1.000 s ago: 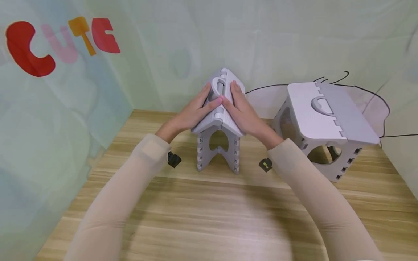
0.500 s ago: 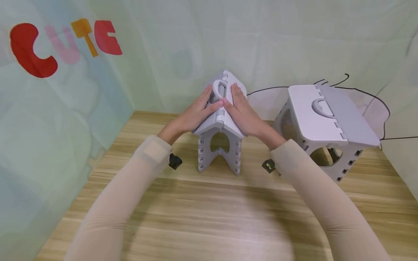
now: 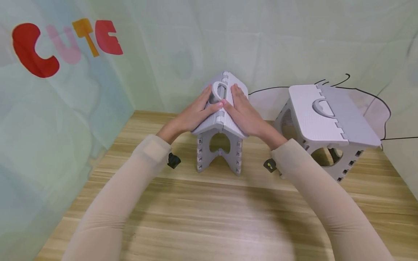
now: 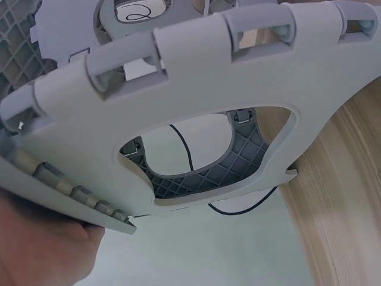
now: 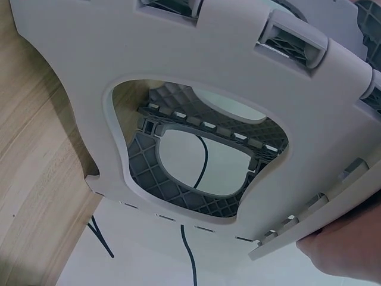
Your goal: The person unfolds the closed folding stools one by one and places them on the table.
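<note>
A grey and white plastic folding step stool (image 3: 219, 121) stands half folded on the wooden surface, its top peaked like a roof with the loop handle at the ridge. My left hand (image 3: 196, 110) lies along the left slope of the top, fingers straight. On the right slope rests my right hand (image 3: 245, 112), its fingers extended too. Both thumbs meet at the ridge, just in front of the handle. In the left wrist view, the stool's side panel (image 4: 196, 77) with its large opening fills the middle; the right wrist view shows the opposite panel (image 5: 77, 71). The palms are mostly hidden.
A second folding step stool (image 3: 321, 112) stands fully unfolded at the right, its top flat. Behind both hangs a pale fabric backdrop (image 3: 183, 43), with coloured letters (image 3: 36, 50) on its left side. The wood-grain surface (image 3: 202, 214) extends toward me.
The two halves of the peaked stool have spread apart very slightly. Both hands stay on its slopes, and the view has shifted a little.
</note>
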`<state>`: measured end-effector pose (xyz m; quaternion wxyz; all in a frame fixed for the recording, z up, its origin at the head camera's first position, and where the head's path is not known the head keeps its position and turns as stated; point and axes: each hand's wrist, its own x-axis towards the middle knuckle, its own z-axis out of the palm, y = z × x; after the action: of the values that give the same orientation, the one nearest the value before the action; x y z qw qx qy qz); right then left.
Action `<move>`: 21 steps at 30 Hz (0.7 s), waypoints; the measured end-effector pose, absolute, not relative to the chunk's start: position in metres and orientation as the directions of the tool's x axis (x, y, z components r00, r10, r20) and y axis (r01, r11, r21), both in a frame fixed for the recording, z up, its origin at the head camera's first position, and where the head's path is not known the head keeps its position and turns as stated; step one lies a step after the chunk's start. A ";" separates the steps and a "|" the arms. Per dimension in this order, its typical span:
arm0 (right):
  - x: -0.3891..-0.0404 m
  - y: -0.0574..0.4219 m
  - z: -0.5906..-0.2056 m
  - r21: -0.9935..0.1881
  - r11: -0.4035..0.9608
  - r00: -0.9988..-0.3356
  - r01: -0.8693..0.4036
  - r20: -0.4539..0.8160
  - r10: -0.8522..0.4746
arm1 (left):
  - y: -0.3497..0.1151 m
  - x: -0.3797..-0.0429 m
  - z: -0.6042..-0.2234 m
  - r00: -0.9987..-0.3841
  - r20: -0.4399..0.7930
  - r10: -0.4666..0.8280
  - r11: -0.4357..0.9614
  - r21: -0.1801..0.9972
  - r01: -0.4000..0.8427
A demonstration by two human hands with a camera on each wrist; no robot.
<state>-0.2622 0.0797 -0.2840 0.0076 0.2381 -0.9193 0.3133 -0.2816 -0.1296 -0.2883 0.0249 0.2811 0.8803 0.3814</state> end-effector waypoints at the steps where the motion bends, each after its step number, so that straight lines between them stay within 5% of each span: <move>1: -0.262 0.080 -0.284 -0.569 0.694 -0.887 -0.441 0.160 -0.433 | -0.130 -0.282 -0.289 -0.843 0.169 0.511 0.556 0.683 0.474; 21: -0.264 0.082 -0.281 -0.487 0.742 -0.877 -0.461 0.124 -0.464 | -0.133 -0.281 -0.289 -0.842 0.178 0.509 0.611 0.615 0.499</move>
<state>-0.2636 0.0821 -0.2813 -0.0024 0.2478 -0.9332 0.2602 -0.2810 -0.1334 -0.2891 0.0070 0.2807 0.8974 0.3403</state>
